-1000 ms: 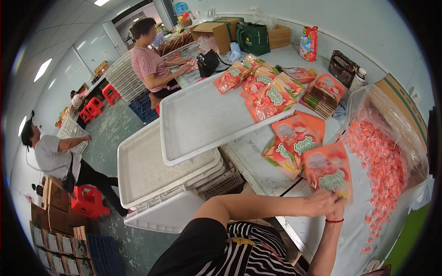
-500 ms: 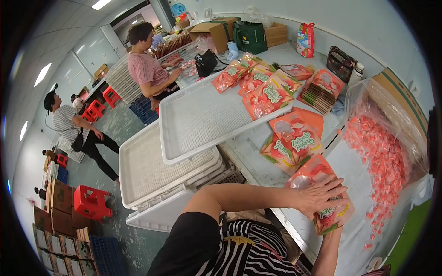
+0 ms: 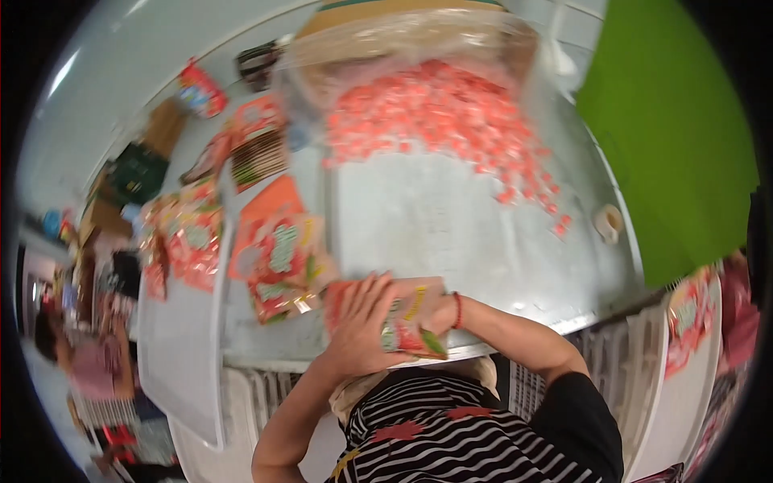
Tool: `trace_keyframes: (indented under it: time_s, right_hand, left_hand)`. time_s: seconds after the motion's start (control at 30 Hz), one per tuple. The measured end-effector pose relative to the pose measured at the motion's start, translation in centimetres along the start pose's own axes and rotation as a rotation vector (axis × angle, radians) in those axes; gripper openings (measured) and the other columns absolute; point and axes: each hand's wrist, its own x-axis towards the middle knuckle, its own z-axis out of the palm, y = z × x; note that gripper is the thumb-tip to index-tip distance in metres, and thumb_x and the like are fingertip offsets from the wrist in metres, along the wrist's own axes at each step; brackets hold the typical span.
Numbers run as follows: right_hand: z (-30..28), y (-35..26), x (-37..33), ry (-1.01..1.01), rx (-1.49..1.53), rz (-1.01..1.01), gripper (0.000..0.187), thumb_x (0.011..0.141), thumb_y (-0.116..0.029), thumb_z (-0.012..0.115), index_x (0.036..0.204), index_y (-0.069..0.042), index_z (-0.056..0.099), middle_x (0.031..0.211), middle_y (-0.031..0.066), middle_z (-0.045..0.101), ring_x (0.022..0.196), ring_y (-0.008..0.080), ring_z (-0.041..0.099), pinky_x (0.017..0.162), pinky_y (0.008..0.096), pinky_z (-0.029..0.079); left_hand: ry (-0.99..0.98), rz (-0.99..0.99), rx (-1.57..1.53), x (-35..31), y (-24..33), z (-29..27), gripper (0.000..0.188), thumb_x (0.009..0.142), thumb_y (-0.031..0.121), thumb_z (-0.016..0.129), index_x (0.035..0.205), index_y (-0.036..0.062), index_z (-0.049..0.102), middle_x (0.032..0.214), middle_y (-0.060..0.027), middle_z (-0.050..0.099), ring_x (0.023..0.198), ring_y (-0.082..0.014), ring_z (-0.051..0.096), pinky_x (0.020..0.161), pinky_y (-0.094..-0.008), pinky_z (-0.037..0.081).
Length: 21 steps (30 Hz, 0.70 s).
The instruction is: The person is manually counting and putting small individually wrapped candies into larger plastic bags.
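Observation:
At the near table edge lies a red and orange snack pouch (image 3: 411,312), with a pale printed label and green leaf pictures. Across its left part my left hand (image 3: 364,328) rests flat, fingers stretched and slightly apart. My right hand (image 3: 441,314) reaches the pouch's right end, a red band at the wrist; its fingers are hidden by the pouch. Just left, more matching pouches (image 3: 282,256) lie overlapping. Beyond my hands, a heap of small red wrapped pieces (image 3: 435,109) spills from a plastic-lined carton (image 3: 403,24) onto the metal tabletop (image 3: 394,213).
A white tray (image 3: 179,342) at left carries several pouches (image 3: 189,233) at its far end. Stacked pouches (image 3: 258,157) stand behind. A cup (image 3: 609,223) sits near the right edge, beside a green panel (image 3: 676,137). White trays (image 3: 656,394) are at lower right. Another person (image 3: 97,366) works far left.
My view has swung right, toward the heap of red pieces; the picture is blurred. Both hands remain at the pouch, now in front of my body. The right forearm shows more fully.

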Motion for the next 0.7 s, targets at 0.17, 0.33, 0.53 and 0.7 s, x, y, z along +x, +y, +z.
trace_keyframes:
  time_s: [0.17,0.33,0.53,0.7]
  right_hand:
    - [-2.7,-0.7,-2.7,-0.089,-0.591,0.217,0.036,0.080,-0.022,0.065,0.109,-0.002,0.056,0.118,0.0166,0.053,0.109,0.0267,0.051,0.095,0.0362,0.040]
    - [-3.7,-5.0,-0.9,-0.253,-0.705,0.204,0.023,0.089,-0.015,0.057,0.106,0.001,0.058,0.104,0.0147,0.061,0.098,0.0226,0.058,0.087,0.0353,0.046]
    - [-20.6,-7.3,-4.9,0.847,-1.804,0.188,0.038,0.088,-0.025,0.061,0.119,-0.004,0.059,0.106,0.0130,0.066,0.097,0.0302,0.062,0.085,0.0368,0.049]
    - [-25.8,-5.9,-5.2,0.970,-2.211,0.691,0.057,0.090,-0.045,0.050,0.132,-0.006,0.048,0.142,0.0190,0.037,0.129,0.0459,0.032,0.105,0.0587,0.025]
  left_hand:
    - [-0.107,-0.017,-0.065,3.4,1.8,-1.5,0.097,0.055,0.032,0.084,0.136,0.0027,0.038,0.121,-0.0170,0.054,0.110,-0.0320,0.053,0.101,-0.0472,0.033]
    - [-0.048,-0.174,0.010,1.9,0.5,-0.7,0.093,0.055,0.028,0.084,0.133,0.0031,0.041,0.116,-0.0134,0.058,0.103,-0.0300,0.058,0.094,-0.0438,0.037]
    - [-0.001,-0.368,0.155,-1.7,0.5,-1.3,0.097,0.055,0.024,0.087,0.135,0.0007,0.037,0.120,-0.0160,0.056,0.106,-0.0356,0.055,0.091,-0.0456,0.041]
    - [0.164,-0.505,0.110,-3.9,1.4,-0.4,0.105,0.055,0.030,0.089,0.137,-0.0020,0.032,0.122,-0.0205,0.053,0.105,-0.0388,0.054,0.089,-0.0451,0.043]
